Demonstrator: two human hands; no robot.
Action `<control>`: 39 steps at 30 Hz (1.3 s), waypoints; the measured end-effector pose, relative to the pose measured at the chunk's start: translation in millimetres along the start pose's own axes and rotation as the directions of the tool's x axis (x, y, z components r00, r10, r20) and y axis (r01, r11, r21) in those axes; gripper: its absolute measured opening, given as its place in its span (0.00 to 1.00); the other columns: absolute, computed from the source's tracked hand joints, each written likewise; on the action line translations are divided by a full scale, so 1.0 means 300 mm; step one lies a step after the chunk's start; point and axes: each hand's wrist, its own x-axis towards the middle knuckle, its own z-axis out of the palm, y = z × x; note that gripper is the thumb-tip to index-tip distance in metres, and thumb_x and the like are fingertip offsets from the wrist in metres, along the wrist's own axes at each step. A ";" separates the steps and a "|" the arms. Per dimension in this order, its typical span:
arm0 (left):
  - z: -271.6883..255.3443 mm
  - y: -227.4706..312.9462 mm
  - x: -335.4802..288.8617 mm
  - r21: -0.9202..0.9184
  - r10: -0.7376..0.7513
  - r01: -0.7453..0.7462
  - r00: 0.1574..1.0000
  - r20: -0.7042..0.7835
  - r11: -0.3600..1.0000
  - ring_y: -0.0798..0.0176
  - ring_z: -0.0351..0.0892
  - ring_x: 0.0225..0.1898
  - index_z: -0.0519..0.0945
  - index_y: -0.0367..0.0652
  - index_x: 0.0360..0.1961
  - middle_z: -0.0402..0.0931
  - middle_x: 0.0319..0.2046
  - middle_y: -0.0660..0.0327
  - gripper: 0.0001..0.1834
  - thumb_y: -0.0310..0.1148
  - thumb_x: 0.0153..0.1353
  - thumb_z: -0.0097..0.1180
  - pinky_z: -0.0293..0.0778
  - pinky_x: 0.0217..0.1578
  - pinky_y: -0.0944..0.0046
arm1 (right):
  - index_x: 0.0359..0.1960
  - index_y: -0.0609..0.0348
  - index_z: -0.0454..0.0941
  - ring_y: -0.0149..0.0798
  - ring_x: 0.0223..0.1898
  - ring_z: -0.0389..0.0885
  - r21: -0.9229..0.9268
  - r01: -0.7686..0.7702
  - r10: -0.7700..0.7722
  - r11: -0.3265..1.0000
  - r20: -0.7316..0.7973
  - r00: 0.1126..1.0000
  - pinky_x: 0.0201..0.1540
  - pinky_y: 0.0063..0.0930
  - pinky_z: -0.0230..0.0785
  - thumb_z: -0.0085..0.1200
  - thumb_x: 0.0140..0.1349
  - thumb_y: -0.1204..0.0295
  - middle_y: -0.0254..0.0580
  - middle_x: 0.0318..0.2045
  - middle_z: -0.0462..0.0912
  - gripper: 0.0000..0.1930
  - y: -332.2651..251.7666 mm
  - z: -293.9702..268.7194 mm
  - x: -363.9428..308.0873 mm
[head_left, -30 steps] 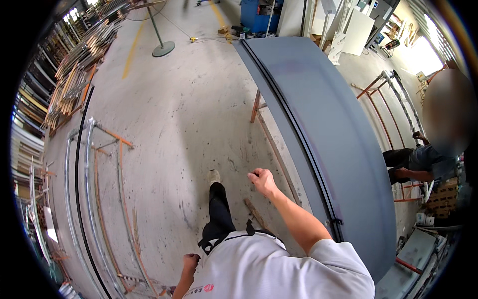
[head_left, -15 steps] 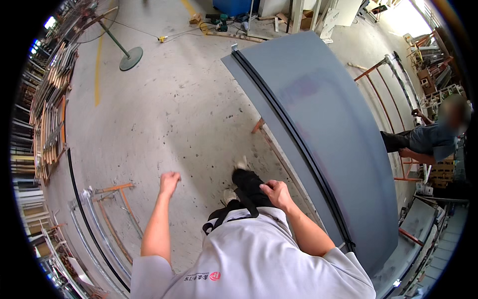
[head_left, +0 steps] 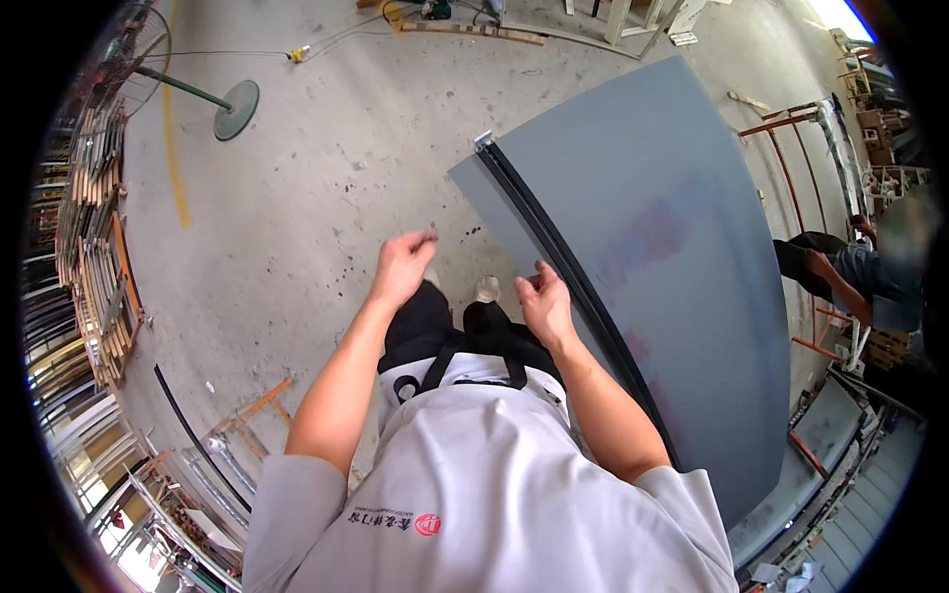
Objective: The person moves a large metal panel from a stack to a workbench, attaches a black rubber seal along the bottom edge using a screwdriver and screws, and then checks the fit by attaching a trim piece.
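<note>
A long black profile (head_left: 566,249) lies along the near left edge of a big grey panel (head_left: 697,326), a small metal bracket (head_left: 483,138) at its far end. Close beside that edge hovers my right hand (head_left: 546,304), its thumb and index finger apart and nothing seen in it. My left hand (head_left: 403,269) is raised over the floor, left of the panel, fingers loosely stretched to the right and slightly blurred. I see nothing in that hand either. Neither hand visibly grips the profile.
A co-worker (head_left: 880,282) stands beyond the panel's right side, near an orange-and-grey metal rack (head_left: 791,148). A fan's round base (head_left: 236,110) rests on the floor at far left. Racks of long profiles (head_left: 94,217) line the left; an orange trestle (head_left: 259,403) stands lower left.
I have stepped forward along the panel. My left hand has swung up and right; my right hand has lifted forward, its fingers opening. The co-worker's arm has shifted.
</note>
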 end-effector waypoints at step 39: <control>-0.068 0.137 0.850 -0.231 0.638 -0.658 0.484 0.599 0.717 0.46 0.73 0.47 0.73 0.31 0.50 0.73 0.45 0.44 0.27 0.37 0.52 0.60 0.72 0.50 0.52 | 0.40 0.74 0.76 0.36 0.37 0.78 0.172 -0.820 0.774 0.546 -0.479 0.415 0.42 0.31 0.71 0.66 0.58 0.54 0.49 0.34 0.82 0.28 -0.191 0.193 0.453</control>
